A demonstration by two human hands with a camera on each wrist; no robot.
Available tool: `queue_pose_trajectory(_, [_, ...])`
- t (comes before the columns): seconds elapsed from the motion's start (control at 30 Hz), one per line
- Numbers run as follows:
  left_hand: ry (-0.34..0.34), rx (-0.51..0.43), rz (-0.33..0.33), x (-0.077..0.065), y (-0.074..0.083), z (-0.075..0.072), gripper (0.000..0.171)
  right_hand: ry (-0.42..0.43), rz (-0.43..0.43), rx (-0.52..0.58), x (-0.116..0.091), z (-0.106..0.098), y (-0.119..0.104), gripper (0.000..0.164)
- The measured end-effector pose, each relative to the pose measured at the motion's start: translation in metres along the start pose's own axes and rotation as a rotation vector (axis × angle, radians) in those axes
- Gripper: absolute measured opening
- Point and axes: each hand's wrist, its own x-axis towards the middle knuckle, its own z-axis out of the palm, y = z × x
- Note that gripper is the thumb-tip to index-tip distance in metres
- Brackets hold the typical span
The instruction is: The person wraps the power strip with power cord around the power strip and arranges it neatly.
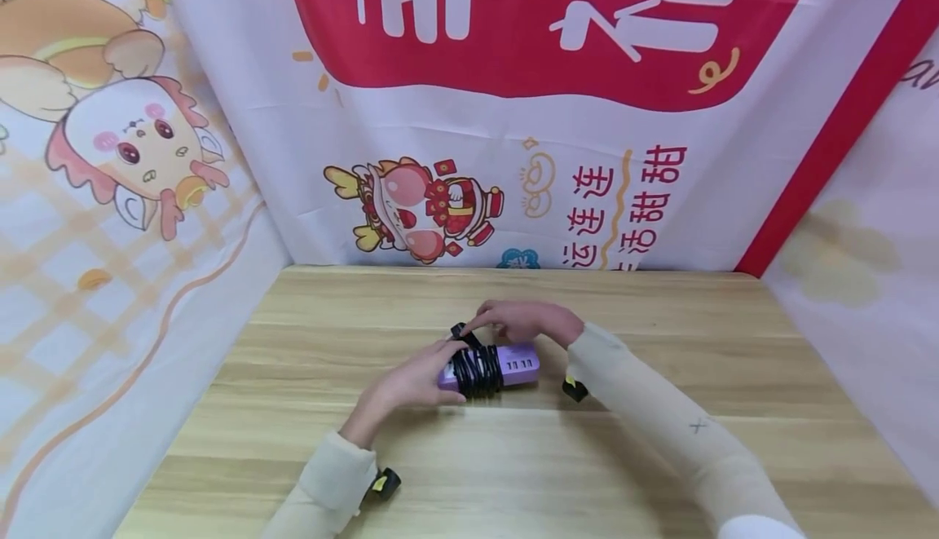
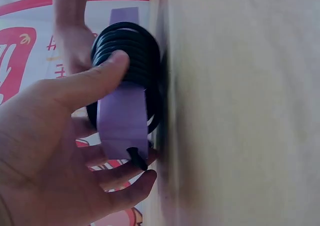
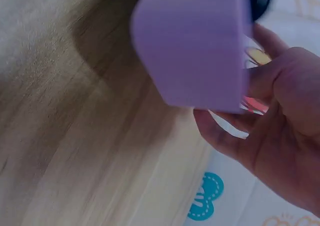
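Observation:
A lavender power strip [image 1: 518, 364] with USB ports lies near the middle of the table, black cord [image 1: 478, 372] wound round it in several turns. My left hand [image 1: 418, 377] grips its left end; in the left wrist view the thumb [image 2: 107, 75] presses on the coils and the fingers reach round the far side. Beyond the strip, my right hand [image 1: 524, 320] reaches over with its index finger at the black plug [image 1: 458, 330]. In the right wrist view the strip's end [image 3: 195, 50] covers part of that hand; whether it pinches the plug I cannot tell.
The wood-grain table [image 1: 308, 335] ends at a printed cloth backdrop [image 1: 455, 131]. More printed cloth hangs at the left [image 1: 147, 294] and right [image 1: 851, 262]. Small black wrist devices show at the left wrist [image 1: 385, 483] and right wrist [image 1: 575, 388].

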Motion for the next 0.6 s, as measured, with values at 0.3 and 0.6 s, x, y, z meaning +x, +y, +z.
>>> queue_pose_trajectory(0.3, [0.047, 0.019, -0.039, 0.003, 0.000, 0.006, 0.079, -0.067, 0.034, -0.067, 0.009, 0.009, -0.008, 0.083])
queue_pose_trajectory(0.6, [0.000, 0.051, 0.021, 0.003, 0.001, -0.002, 0.073, -0.019, 0.141, -0.228, 0.000, 0.008, -0.004, 0.023])
